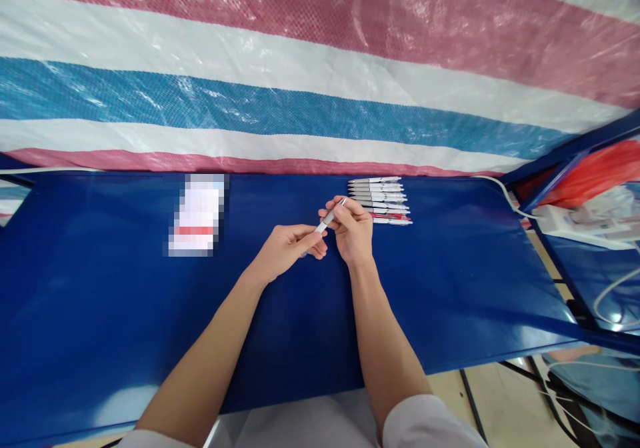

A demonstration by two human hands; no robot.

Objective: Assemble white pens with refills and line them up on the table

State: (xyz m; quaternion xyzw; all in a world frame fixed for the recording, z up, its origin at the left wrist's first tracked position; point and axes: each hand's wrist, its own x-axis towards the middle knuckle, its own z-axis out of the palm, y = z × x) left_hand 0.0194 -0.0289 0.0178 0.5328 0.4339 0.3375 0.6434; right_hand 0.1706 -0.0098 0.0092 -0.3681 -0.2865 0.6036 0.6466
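Over the middle of the blue table (pixel 450 288) both my hands hold one white pen (pixel 329 219). My left hand (pixel 290 248) pinches its lower end, fingers curled. My right hand (pixel 353 228) is closed around its upper part, near the tip. Just behind my right hand lies a neat row of several white pens (pixel 381 199), one with red on it, side by side on the table.
A blurred white and red packet (pixel 197 215) lies to the left of my hands. A striped red, white and blue tarp (pixel 300 68) hangs behind the table. At the right, a white power strip (pixel 560 221) with cables and a red bag (pixel 595 175) sit on a neighbouring blue surface.
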